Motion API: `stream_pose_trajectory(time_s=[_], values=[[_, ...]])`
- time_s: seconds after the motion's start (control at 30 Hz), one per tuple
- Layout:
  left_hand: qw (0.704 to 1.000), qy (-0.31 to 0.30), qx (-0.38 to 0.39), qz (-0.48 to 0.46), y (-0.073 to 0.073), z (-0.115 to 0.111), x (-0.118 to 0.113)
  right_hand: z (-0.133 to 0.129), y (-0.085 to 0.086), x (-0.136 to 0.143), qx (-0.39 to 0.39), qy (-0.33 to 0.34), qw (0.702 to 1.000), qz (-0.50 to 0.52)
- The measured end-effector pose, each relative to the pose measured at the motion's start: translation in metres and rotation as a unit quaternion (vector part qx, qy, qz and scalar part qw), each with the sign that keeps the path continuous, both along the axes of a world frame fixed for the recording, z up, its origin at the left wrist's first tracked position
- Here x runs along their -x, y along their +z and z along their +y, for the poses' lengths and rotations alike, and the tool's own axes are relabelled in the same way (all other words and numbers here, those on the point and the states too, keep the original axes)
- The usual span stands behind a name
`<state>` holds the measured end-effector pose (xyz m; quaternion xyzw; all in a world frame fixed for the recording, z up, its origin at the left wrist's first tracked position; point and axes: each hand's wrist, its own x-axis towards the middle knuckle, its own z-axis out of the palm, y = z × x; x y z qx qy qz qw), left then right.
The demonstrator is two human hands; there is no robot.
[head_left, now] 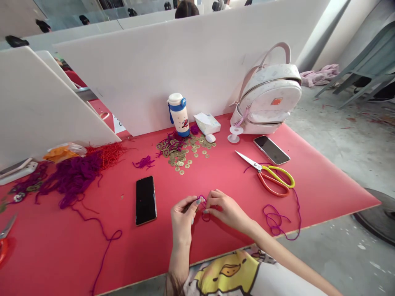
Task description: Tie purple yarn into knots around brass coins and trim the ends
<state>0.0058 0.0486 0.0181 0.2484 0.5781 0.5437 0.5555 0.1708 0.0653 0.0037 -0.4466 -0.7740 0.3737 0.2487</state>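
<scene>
Thin purple cord [201, 197], curled into small loops, pinched by both hands [227, 209], red tabletop [327, 185] beneath them

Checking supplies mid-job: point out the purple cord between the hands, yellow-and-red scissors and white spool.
Purple cord [202, 197], head view: upper visible strand.
Yellow-and-red scissors [260, 168], head view: around the pivot.
White spool [235, 134], head view: near its middle.

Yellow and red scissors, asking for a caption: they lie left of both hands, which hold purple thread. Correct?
Not left: the head view shows the yellow and red scissors right of the left hand and right hand, which hold purple thread.
</scene>
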Motion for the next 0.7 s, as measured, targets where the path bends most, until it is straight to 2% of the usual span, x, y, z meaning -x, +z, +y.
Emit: stream_pose_trajectory(time_s=[0.1,0.2,0.27,0.4,0.53,0.7], values=[[0.999,-0.026,-0.016,0.043,0.000,-0.001,0.003,0.003,0.002,-0.002,0.010,0.004,1.000,-0.001],[0.994,-0.053,-0.030,0.094,-0.003,0.000,0.007,0.006,0.006,-0.005,0.055,0.002,0.994,0.093],[0.990,-0.071,-0.034,0.121,-0.005,0.000,0.008,0.007,0.009,-0.007,0.107,-0.031,0.977,0.182],[0.982,-0.099,-0.052,0.150,-0.003,-0.001,0.005,0.009,0.011,-0.008,0.194,-0.118,0.922,0.315],[0.979,-0.111,-0.069,0.159,0.004,-0.005,0.001,0.011,0.009,-0.010,0.203,-0.148,0.883,0.396],[0.973,-0.136,-0.078,0.171,0.001,-0.008,0.003,0.014,0.013,-0.017,0.194,-0.147,0.873,0.423]])
